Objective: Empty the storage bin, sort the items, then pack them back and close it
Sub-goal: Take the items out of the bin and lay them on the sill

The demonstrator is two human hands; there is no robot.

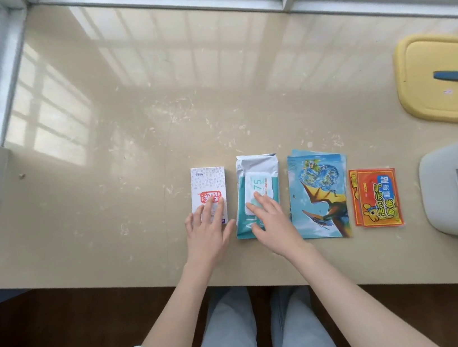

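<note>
Along the ledge (pixel 154 110), the left hand (pixel 206 231) lies flat on the white box (pixel 209 185) and the right hand (pixel 270 223) on the wipes pack (pixel 255 178), gripping nothing, apparently squaring the sorted row beside the open storage bin (pixel 444 187).

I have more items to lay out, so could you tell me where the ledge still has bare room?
Bare: the stretch between the wipes pack and the window frame, and the ledge left of the white box. Crowded: the right end, where warmer packets, grey bin and yellow lid sit close.
</note>
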